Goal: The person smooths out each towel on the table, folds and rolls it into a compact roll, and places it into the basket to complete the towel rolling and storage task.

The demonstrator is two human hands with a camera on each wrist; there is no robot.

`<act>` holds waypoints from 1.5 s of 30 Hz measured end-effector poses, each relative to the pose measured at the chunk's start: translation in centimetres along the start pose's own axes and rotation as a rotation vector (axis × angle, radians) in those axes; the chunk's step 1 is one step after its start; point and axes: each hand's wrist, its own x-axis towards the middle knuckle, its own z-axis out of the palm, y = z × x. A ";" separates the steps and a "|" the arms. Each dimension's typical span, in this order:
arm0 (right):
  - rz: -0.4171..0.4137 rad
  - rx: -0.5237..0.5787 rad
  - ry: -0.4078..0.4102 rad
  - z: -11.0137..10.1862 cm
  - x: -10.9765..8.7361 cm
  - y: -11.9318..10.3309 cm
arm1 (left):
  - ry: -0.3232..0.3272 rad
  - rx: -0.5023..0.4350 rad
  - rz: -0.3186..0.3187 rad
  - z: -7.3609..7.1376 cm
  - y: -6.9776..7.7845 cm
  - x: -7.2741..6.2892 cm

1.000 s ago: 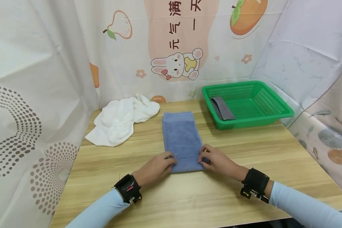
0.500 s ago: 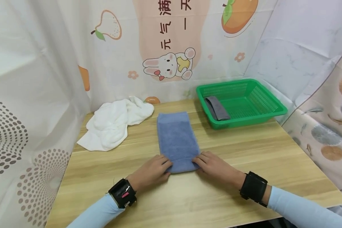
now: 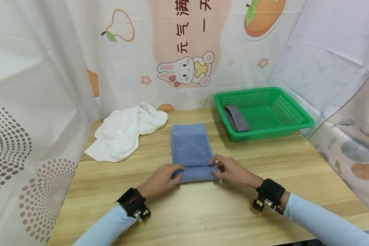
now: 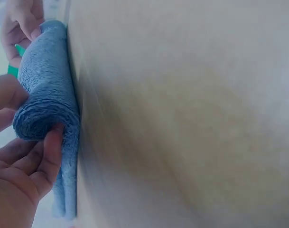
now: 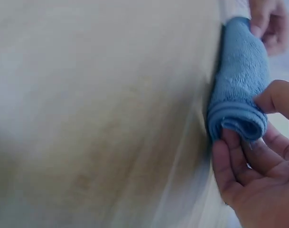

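A blue towel (image 3: 191,145) lies folded into a long strip on the table, its near end turned up into a roll. My left hand (image 3: 163,178) grips the roll's left end, thumb on the near side and fingers over the top. At the other end my right hand (image 3: 235,171) pinches the roll the same way. Up close in the left wrist view, the rolled towel (image 4: 47,71) shows a spiral of layers, with a fingertip pushed into its end. The right wrist view shows the towel roll (image 5: 241,66) between thumb and fingers, its end loosely coiled.
A crumpled white towel (image 3: 120,131) lies at the back left of the wooden table (image 3: 184,218). At the back right stands a green plastic basket (image 3: 270,132), with a folded grey cloth (image 3: 238,118) against its left side. Printed curtains (image 3: 126,75) hang behind and beside the table.
The towel's near edge, lying flat at first, is now turned over away from me into a thick roll. Both hands have shifted their grip, and the flat part has become shorter.
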 end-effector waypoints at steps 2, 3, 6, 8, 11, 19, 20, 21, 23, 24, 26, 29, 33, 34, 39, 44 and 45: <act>0.031 0.068 0.002 -0.2 0.3 0.3 | 0.022 -0.016 -0.016 0.0 -0.2 0.2; 0.033 0.079 0.009 -0.2 0.5 0.5 | 0.029 -0.022 -0.020 0.0 -0.3 0.3; -0.014 -0.023 0.063 -0.2 0.8 0.6 | 0.047 -0.001 0.001 0.0 -0.5 0.5; -0.096 -0.168 0.120 0.0 0.9 0.4 | 0.066 0.061 0.039 -0.1 -0.5 0.6; -0.279 -0.388 0.193 0.4 1.0 0.0 | 0.099 0.195 0.121 -0.1 -0.5 0.7; -0.528 -0.780 0.200 0.9 -0.2 -1.2 | -0.005 0.427 0.230 0.0 0.3 0.6; -0.524 -0.807 0.192 0.9 -0.3 -1.3 | -0.022 0.436 0.219 0.0 0.4 0.6; -0.522 -0.830 0.182 0.9 -0.4 -1.3 | -0.030 0.447 0.214 0.0 0.4 0.6; -0.528 -0.865 0.168 1.0 -0.5 -1.3 | -0.032 0.458 0.209 -0.1 0.5 0.6; -0.532 -0.866 0.170 1.1 -0.4 -1.2 | -0.027 0.453 0.211 -0.1 0.5 0.6; -0.525 -0.832 0.184 1.2 -0.2 -1.0 | -0.010 0.437 0.215 -0.2 0.4 0.7; -0.455 -0.703 0.198 1.1 0.1 -0.7 | 0.004 0.376 0.189 -0.4 0.3 0.9; -0.253 -0.462 0.139 0.4 0.6 -0.8 | -0.011 0.240 0.076 -0.7 0.1 0.9; -0.198 -0.411 0.116 0.3 0.8 -0.8 | -0.015 0.212 0.048 -0.7 0.1 0.8; 0.036 -0.184 0.048 -0.2 1.9 -0.4 | 0.008 0.144 -0.028 -0.4 -0.1 1.2; 0.121 -0.040 0.041 -0.8 2.5 -0.1 | 0.095 0.197 -0.047 -0.1 -0.4 2.1; 0.110 -0.045 0.048 -0.9 2.5 -0.2 | 0.118 0.211 -0.040 -0.1 -0.4 2.2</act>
